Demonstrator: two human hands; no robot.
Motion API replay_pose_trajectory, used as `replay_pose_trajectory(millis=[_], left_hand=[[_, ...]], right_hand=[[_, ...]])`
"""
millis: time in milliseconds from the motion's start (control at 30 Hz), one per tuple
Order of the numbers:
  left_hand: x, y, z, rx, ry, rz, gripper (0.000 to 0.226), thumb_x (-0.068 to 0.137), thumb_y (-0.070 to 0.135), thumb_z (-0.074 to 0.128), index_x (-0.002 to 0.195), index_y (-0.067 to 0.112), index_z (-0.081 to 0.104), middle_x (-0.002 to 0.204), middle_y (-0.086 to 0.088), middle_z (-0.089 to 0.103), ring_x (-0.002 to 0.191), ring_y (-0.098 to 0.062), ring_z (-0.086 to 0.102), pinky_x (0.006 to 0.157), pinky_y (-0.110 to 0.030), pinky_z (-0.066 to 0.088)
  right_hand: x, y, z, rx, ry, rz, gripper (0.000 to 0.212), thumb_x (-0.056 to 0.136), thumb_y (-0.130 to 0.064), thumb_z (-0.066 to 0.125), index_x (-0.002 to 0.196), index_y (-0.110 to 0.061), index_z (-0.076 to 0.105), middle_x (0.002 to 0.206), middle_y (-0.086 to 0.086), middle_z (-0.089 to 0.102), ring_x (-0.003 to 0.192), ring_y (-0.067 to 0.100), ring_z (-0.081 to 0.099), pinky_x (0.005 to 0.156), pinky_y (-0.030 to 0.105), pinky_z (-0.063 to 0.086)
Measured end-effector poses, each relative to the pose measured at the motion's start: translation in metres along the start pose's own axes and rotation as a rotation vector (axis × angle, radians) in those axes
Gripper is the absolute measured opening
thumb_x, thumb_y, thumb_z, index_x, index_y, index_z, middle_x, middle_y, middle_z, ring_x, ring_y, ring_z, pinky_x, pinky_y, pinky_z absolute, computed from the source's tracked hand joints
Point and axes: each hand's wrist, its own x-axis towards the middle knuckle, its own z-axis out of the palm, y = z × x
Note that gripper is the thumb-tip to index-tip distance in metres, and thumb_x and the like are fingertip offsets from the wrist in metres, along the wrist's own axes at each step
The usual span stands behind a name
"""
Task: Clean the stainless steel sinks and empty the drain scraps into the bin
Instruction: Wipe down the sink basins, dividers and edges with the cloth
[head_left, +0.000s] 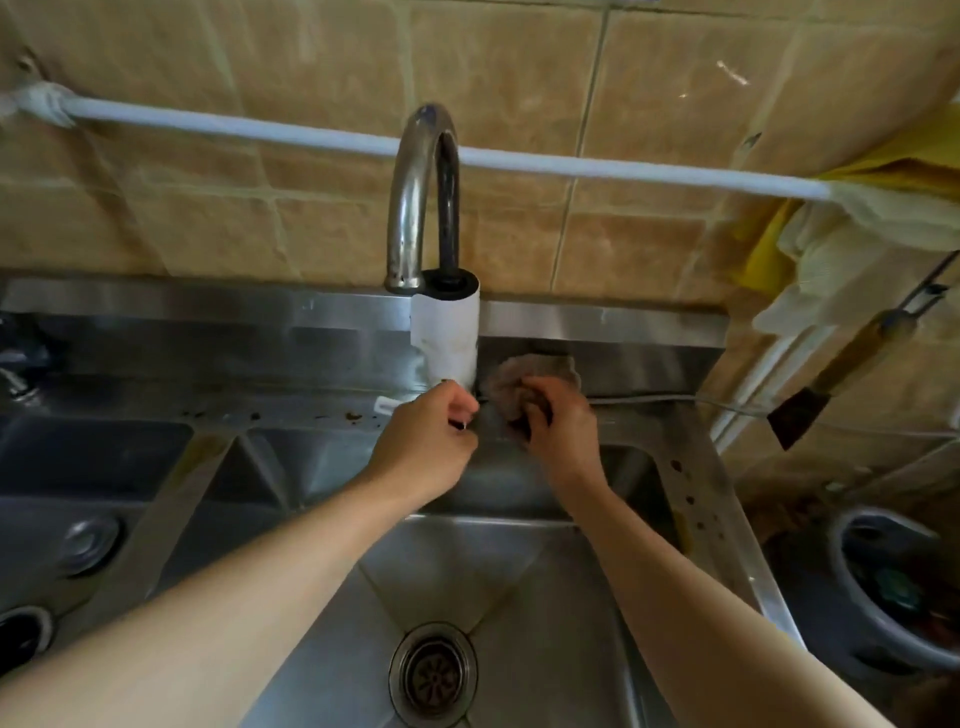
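Stainless steel fills the lower view: the near sink (545, 597) has a round drain strainer (432, 674) at its bottom, and a second sink (93, 499) lies to the left. At the back ledge, the left hand (428, 447) has its fingers curled, pinching something small just below the white cylinder (447, 338) at the base of the curved faucet (423, 192); what it pinches is too small to tell. Just beside it, the right hand (558, 431) grips a brownish cloth (530, 382) pressed against the sink's back wall. A white rod (571, 165) crosses the tan tiled wall (649, 93). No writing or label is readable anywhere.
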Motion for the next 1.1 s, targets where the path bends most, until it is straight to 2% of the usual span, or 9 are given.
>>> replay_pose_trajectory(millis=[100, 233, 333, 433, 533, 667, 800, 933, 1100], left_hand=[[0.007, -0.006, 0.000, 0.068, 0.047, 0.052, 0.026, 0.089, 0.008, 0.057, 0.101, 0.030, 0.050, 0.100, 0.015, 0.054, 0.092, -0.006, 0.054, 0.079, -0.021, 0.040], [0.011, -0.008, 0.000, 0.096, 0.027, 0.131, 0.027, 0.089, 0.004, 0.055, 0.104, 0.026, 0.052, 0.104, 0.012, 0.054, 0.094, -0.008, 0.056, 0.080, -0.020, 0.043], [0.019, -0.006, 0.005, 0.124, 0.017, 0.174, 0.028, 0.088, 0.004, 0.053, 0.108, 0.023, 0.052, 0.107, 0.007, 0.057, 0.097, -0.011, 0.056, 0.084, -0.024, 0.046], [0.029, -0.002, 0.024, 0.169, 0.000, 0.167, 0.032, 0.089, 0.006, 0.056, 0.116, 0.022, 0.049, 0.114, 0.005, 0.055, 0.104, -0.011, 0.054, 0.092, -0.022, 0.043], [0.037, 0.004, 0.046, 0.256, -0.084, 0.134, 0.038, 0.090, 0.005, 0.053, 0.126, 0.015, 0.045, 0.123, -0.004, 0.055, 0.112, -0.018, 0.053, 0.098, -0.027, 0.043], [0.049, -0.003, 0.070, 0.500, -0.229, 0.094, 0.049, 0.088, 0.003, 0.054, 0.135, 0.007, 0.038, 0.131, -0.013, 0.050, 0.116, -0.027, 0.052, 0.094, -0.031, 0.045], [0.054, -0.014, 0.082, 0.670, -0.230, 0.096, 0.044, 0.086, 0.005, 0.057, 0.128, 0.008, 0.043, 0.130, -0.011, 0.048, 0.117, -0.025, 0.051, 0.089, -0.028, 0.043], [0.055, -0.026, 0.085, 0.645, -0.190, 0.143, 0.043, 0.083, 0.002, 0.058, 0.123, 0.010, 0.045, 0.126, -0.009, 0.052, 0.113, -0.023, 0.052, 0.085, -0.028, 0.044], [0.053, -0.034, 0.083, 0.542, -0.128, 0.112, 0.039, 0.082, -0.004, 0.053, 0.114, 0.012, 0.039, 0.108, -0.010, 0.056, 0.092, -0.025, 0.058, 0.064, -0.028, 0.040]], right_hand=[[0.008, 0.023, 0.039, -0.398, -0.262, -0.100, 0.034, 0.094, -0.020, 0.051, 0.128, -0.022, 0.057, 0.144, 0.004, 0.037, 0.134, 0.024, 0.032, 0.110, 0.033, 0.031], [0.016, 0.035, 0.060, -0.534, -0.326, -0.235, 0.045, 0.091, -0.024, 0.053, 0.135, -0.024, 0.046, 0.145, 0.000, 0.038, 0.139, 0.022, 0.026, 0.114, 0.043, 0.015], [0.022, 0.046, 0.063, -0.634, -0.346, -0.290, 0.051, 0.090, -0.031, 0.055, 0.138, -0.028, 0.038, 0.145, -0.001, 0.036, 0.138, 0.023, 0.028, 0.115, 0.050, 0.020], [0.023, 0.057, 0.053, -0.683, -0.336, -0.264, 0.051, 0.091, -0.040, 0.053, 0.137, -0.034, 0.033, 0.143, -0.001, 0.032, 0.136, 0.023, 0.027, 0.115, 0.045, 0.020], [0.023, 0.072, 0.026, -0.687, -0.322, -0.196, 0.052, 0.093, -0.041, 0.048, 0.141, -0.033, 0.028, 0.147, -0.001, 0.025, 0.138, 0.024, 0.021, 0.115, 0.043, 0.016], [0.020, 0.103, -0.028, -0.758, -0.306, -0.024, 0.055, 0.095, -0.046, 0.042, 0.144, -0.031, 0.023, 0.152, 0.002, 0.018, 0.141, 0.026, 0.018, 0.116, 0.042, 0.014], [0.026, 0.121, -0.059, -0.906, -0.278, 0.105, 0.059, 0.094, -0.052, 0.040, 0.144, -0.027, 0.021, 0.150, 0.007, 0.021, 0.140, 0.028, 0.022, 0.116, 0.043, 0.015], [0.020, 0.115, -0.040, -0.888, -0.256, 0.051, 0.054, 0.096, -0.039, 0.041, 0.143, -0.024, 0.022, 0.149, 0.010, 0.022, 0.138, 0.032, 0.020, 0.115, 0.044, 0.018], [0.013, 0.087, 0.007, -0.805, -0.244, -0.100, 0.052, 0.090, -0.031, 0.051, 0.138, -0.025, 0.032, 0.142, 0.010, 0.029, 0.131, 0.035, 0.028, 0.107, 0.045, 0.026]])
